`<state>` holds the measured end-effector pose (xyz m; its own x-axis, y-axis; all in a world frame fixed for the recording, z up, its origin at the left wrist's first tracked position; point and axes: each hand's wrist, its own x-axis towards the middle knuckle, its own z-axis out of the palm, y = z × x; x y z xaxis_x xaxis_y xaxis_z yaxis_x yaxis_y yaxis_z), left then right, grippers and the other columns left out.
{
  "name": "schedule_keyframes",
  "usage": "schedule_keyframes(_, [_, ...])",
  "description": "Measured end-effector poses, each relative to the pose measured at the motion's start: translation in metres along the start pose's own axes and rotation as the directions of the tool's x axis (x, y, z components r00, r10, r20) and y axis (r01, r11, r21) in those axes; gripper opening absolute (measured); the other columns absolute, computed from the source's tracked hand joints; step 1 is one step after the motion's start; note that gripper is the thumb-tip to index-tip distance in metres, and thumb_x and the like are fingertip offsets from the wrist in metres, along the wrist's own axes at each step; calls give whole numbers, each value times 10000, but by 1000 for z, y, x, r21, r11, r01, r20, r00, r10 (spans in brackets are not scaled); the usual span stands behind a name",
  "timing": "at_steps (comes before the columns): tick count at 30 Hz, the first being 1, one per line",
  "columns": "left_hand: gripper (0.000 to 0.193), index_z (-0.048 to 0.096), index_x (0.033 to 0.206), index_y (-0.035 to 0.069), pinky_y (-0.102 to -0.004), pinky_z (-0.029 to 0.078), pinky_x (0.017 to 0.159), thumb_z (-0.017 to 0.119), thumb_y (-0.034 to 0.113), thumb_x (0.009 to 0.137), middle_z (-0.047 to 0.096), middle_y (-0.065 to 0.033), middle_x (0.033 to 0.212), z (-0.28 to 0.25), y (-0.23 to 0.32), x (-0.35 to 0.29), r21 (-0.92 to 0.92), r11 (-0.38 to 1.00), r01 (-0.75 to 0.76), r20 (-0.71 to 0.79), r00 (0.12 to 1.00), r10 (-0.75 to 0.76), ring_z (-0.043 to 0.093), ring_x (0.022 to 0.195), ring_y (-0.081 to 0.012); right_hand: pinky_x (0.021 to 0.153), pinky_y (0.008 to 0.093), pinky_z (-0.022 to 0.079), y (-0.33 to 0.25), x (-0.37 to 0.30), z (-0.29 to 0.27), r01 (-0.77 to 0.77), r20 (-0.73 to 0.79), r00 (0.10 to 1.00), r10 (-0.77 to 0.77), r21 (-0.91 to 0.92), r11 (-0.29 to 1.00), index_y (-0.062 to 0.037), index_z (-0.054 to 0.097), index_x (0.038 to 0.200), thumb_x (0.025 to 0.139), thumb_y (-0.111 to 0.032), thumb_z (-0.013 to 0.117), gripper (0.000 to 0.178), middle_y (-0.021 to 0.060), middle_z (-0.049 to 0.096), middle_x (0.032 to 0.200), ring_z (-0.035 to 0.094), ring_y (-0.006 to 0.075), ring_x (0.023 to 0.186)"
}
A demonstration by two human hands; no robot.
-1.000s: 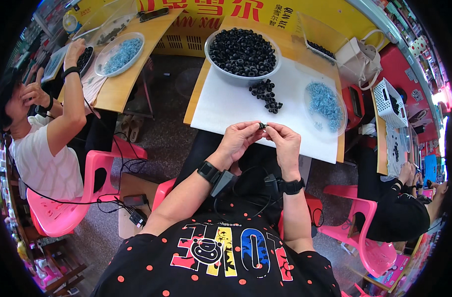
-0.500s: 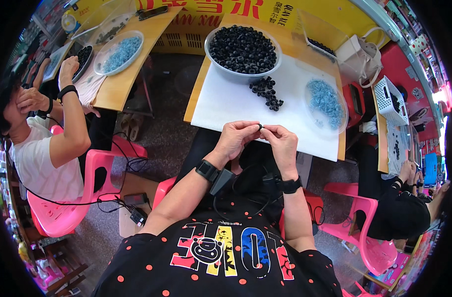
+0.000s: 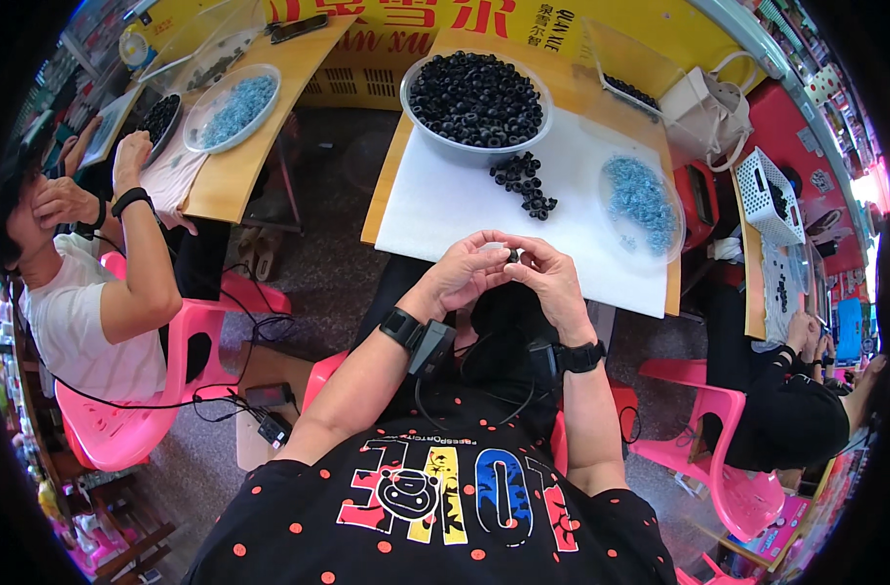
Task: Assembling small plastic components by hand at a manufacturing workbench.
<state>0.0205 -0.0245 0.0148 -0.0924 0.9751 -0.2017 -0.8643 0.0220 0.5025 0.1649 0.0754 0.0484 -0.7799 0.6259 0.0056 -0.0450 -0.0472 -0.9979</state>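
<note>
Pinched between my two hands, just over the near edge of the white-covered table, is a small black ring-shaped piece (image 3: 512,255). My left hand (image 3: 464,271) grips it from one side with thumb and fingertips, and my right hand (image 3: 554,283) from the other. Similar black pieces fill a white bowl (image 3: 428,137) at the back of the table. A loose cluster of black pieces (image 3: 529,187) lies below the bowl, ahead of my hands. To the right, small light-blue clear pieces (image 3: 637,195) rest on a clear oval tray (image 3: 667,252).
A white cloth or sheet (image 3: 425,210) covers the wooden table. Behind it on the right stand a clear box (image 3: 616,58) and a cream bag (image 3: 694,107). A co-worker (image 3: 104,302) sits at the left table, another (image 3: 786,419) at the right. A pink chair (image 3: 123,419) stands at left.
Both hands have shifted slightly and the right fingers have curled further round the black piece. The piece has moved down a little and shows more of its surface.
</note>
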Motion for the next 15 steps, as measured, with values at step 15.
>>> schedule_keyframes(15, [463, 452, 1283, 68, -274, 514, 894, 675, 125, 882, 578, -44, 1116, -14, -5, -7, -28, 999, 27, -10, 1000, -27, 603, 993, -122, 682, 199, 485, 1, -10, 28, 74, -94, 991, -97, -226, 971, -24, 698, 1083, 832, -61, 696, 254, 12, 700, 862, 585, 41, 748])
